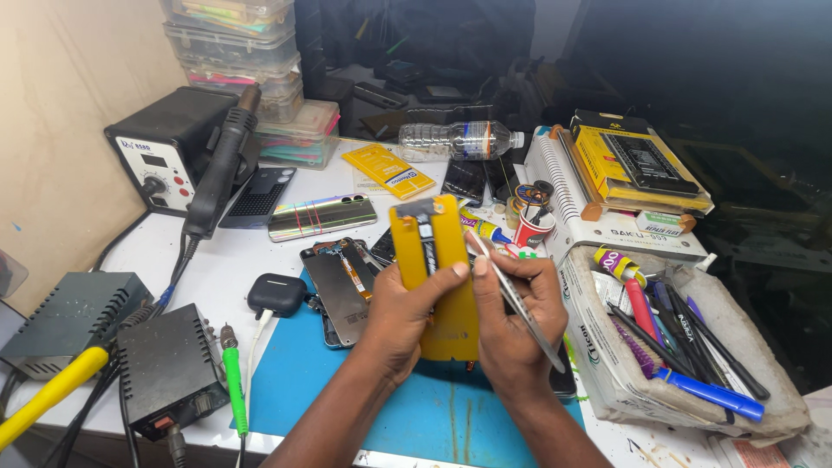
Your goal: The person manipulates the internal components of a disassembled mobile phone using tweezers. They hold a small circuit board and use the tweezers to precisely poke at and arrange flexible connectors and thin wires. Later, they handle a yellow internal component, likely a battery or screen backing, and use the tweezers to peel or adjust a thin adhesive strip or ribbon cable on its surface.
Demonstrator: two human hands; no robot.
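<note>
My left hand (406, 314) grips a yellow phone back cover (433, 260), held upright over the blue mat (416, 407), thumb pressed on its inner face. A dark flex strip runs down the cover's upper part. Against the cover's right edge, my right hand (511, 321) holds metal tweezers (511, 295), whose tip points up toward the cover's top right. An opened phone body (340, 282) with an orange flex cable lies flat just left of my left hand.
A hot-air station (169, 147) with its black handle stands at the back left. Power supplies (165, 368) and a green-handled tool (234, 386) sit front left. A white box of pens and tools (685, 347) stands right. A water bottle (455, 139) lies behind.
</note>
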